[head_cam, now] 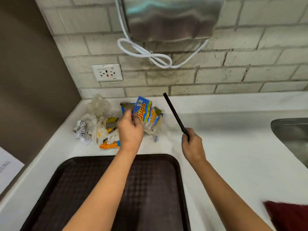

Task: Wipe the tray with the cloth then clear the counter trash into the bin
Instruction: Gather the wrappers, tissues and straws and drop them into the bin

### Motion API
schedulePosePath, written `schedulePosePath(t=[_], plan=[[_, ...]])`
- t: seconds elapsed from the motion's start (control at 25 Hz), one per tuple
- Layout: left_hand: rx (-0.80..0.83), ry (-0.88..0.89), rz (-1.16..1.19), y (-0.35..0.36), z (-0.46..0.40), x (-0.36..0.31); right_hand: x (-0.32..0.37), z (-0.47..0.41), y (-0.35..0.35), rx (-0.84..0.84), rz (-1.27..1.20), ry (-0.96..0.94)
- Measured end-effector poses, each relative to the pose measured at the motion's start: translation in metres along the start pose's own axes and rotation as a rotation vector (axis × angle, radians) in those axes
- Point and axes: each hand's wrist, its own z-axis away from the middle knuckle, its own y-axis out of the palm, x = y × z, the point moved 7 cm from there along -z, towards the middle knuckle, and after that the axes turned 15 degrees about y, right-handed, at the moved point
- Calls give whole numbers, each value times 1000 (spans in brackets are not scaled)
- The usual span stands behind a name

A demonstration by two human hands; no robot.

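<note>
My left hand (130, 130) grips the chip bag (144, 110) mid-frame to gather trash; my right hand (191, 145) clasps a black straw (175, 114), binward I judge.

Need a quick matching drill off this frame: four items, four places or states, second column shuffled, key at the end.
Items:
1. chips bag
2. black straw
3. tray
4. red cloth

Places or states:
A. lies at the counter's lower right edge
B. held in the left hand, above the trash pile
C. gripped in the right hand, tilted up toward the wall
D. sits on the counter nearest the camera, under the forearms

Pairs: 1-B, 2-C, 3-D, 4-A
</note>
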Motion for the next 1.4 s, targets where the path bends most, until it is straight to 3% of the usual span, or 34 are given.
schedulePosePath(t=[0.2, 0.44, 0.8, 0.96, 1.12, 1.4], plan=[[114, -123, 196, -19, 64, -51, -11, 82, -54, -29, -58, 9], [170, -419, 457, -63, 149, -90, -46, 195, -113, -72, -268, 99], [386, -451, 580, -87, 262, -140, -147, 313, -178, -245, -524, 154], [490, -485, 507, -77, 327, -151, -222, 349, -204, -319, -400, 237], [712, -542, 431, -50, 406, -158, -315, 392, -229, -310, -147, 387], [957, -739, 240, 3, 557, -140, -452, 496, -268, -112, 497, 778]])
